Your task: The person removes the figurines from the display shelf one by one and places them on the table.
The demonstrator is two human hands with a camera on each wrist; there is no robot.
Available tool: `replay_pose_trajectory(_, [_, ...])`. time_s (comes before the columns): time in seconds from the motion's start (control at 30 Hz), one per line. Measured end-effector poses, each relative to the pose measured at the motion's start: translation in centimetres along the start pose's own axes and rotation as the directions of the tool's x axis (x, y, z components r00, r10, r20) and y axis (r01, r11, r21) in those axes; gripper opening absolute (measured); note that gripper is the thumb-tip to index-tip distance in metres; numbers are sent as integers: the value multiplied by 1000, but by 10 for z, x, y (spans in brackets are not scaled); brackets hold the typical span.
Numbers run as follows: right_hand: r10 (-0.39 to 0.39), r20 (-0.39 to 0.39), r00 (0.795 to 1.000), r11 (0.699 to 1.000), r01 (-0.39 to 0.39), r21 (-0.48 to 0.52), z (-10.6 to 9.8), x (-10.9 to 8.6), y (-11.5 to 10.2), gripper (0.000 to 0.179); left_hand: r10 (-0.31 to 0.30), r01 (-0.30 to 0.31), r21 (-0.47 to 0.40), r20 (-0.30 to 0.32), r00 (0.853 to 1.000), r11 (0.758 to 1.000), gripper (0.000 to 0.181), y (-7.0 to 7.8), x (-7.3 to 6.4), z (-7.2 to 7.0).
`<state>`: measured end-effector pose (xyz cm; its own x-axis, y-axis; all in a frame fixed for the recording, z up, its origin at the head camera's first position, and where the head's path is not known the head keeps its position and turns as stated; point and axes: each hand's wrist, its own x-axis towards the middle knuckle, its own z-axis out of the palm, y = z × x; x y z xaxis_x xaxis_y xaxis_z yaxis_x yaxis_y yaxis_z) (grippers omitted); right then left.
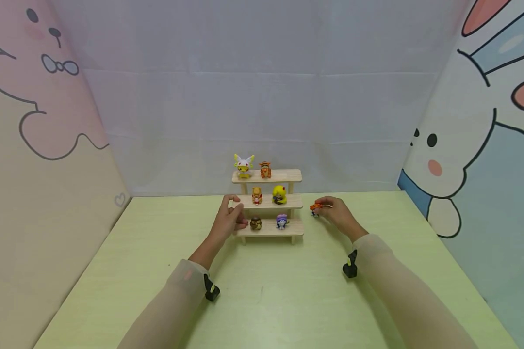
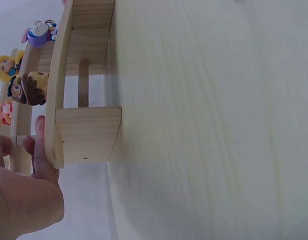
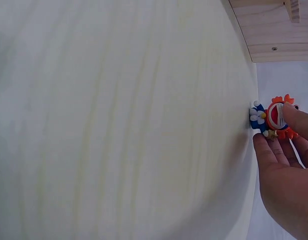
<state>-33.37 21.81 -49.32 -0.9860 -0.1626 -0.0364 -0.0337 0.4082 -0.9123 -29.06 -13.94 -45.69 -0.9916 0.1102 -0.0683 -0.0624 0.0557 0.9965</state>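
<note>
A three-tier wooden display shelf [image 1: 268, 201] stands at the back of the table. My left hand [image 1: 228, 219] holds its left end, fingers bent about the edges of the lower tiers; in the left wrist view a finger lies along the bottom board [image 2: 56, 95]. To the right of the shelf, my right hand [image 1: 337, 215] pinches a small figurine [image 3: 278, 117] with an orange crab-like top and a blue-and-white lower part. The figurine is low, close to the tabletop. Nearest the left fingers sits a brown owl figurine [image 1: 255, 223] on the bottom tier.
On the bottom tier stands a purple-hatted figurine [image 1: 282, 221]. The middle tier bears a bear in red [image 1: 256, 196] and a yellow-haired figurine [image 1: 279, 195]; the top one, a white-eared yellow figurine [image 1: 243, 167] and an orange tiger [image 1: 265, 170]. A pale curtain [image 1: 262, 97] hangs behind.
</note>
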Motion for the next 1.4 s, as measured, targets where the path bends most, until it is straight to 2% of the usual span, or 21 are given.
replay_pose_trajectory(0.2, [-4,-18,1000,999,3,-45,-1,0,1,42,10,-10,-3,-22,1000,1000,32,-13,8,0])
replay_pose_trajectory(0.43, [-1,-22,1000,999,0,-52,-4,-2,1,44,43,-43,8,-48,998,999,26,-14,5,2])
replay_pose_trajectory(0.73, [-19,-23,1000,999,18,-43,-15,-2,-5,46,54,-54,2,-49,997,999,24,-14,6,2])
replay_pose_trajectory(0.97, [-21,3,1000,1000,21,15,-22,-2,-13,47,21,-21,-11,1,1000,1000,28,14,-12,2])
replay_pose_trajectory(1.27, [-20,3,1000,1000,20,23,-28,1,-28,49,17,-17,-1,1,1000,1000,24,16,-14,2])
replay_pose_trajectory(1.4, [-64,8,998,997,64,43,-30,3,-38,48,6,-6,-3,7,1000,1000,24,10,-8,1])
